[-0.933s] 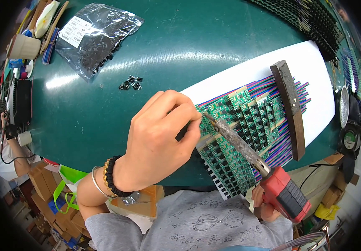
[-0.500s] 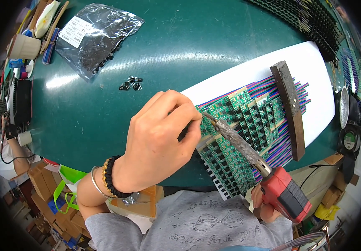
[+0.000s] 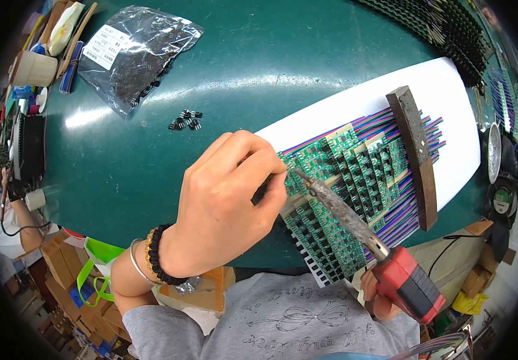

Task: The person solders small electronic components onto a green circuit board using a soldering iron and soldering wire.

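My left hand (image 3: 223,192) is closed in a pinch at the left edge of a group of green circuit boards (image 3: 325,159). What its fingertips grip is hidden. My right hand (image 3: 379,297), partly covered by the tool, grips a soldering iron (image 3: 346,216) with a red and black handle. The iron's tip lies over the boards, just right of my left fingertips. Small black parts line the boards in rows. Coloured wires (image 3: 385,123) run from the boards under a dark bar (image 3: 413,156), which lies across them on a white sheet (image 3: 445,90).
A few loose black components (image 3: 186,119) lie on the green table (image 3: 121,186). Beyond them is a clear plastic bag (image 3: 139,57) of black parts. Black strips (image 3: 451,36) are piled at the far right. A round metal dish (image 3: 493,153) stands beside the sheet.
The soldering iron's tip has shifted slightly toward me over the boards, and its handle a little left. My left hand keeps its pinch, nearly in the same place.
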